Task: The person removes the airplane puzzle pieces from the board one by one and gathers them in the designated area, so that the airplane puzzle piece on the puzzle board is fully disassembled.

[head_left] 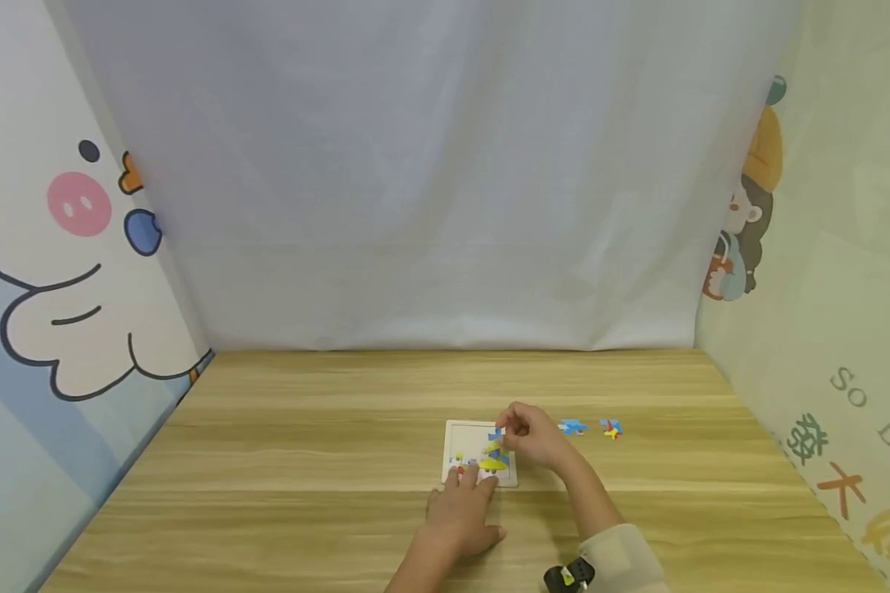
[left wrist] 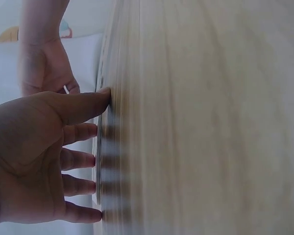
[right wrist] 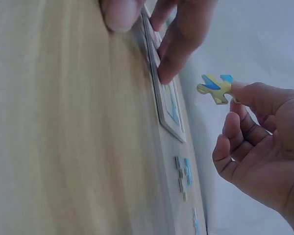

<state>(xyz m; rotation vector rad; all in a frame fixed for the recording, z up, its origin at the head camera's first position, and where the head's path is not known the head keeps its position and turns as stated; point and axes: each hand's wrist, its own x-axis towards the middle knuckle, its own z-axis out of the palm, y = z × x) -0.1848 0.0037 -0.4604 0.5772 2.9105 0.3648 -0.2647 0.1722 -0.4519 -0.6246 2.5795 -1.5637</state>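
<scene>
A square puzzle tray (head_left: 460,435) with a pale frame lies on the table, its near and right parts filled with colourful pieces. The fingertips of my left hand (head_left: 460,512) press on the tray's near edge, fingers spread and fairly straight. Between thumb and finger my right hand (head_left: 537,438) pinches a yellow and blue puzzle piece (right wrist: 216,89), held up over the tray's right side. In the left wrist view the left hand (left wrist: 34,156) shows its thumb and fingertips along the tray's edge.
Two loose areas of puzzle pieces lie right of the tray: a blue piece (head_left: 573,427) and a blue, red and yellow piece (head_left: 611,428). The wooden table (head_left: 304,461) meets a white curtain (head_left: 415,206) at the back. Printed walls stand at both sides.
</scene>
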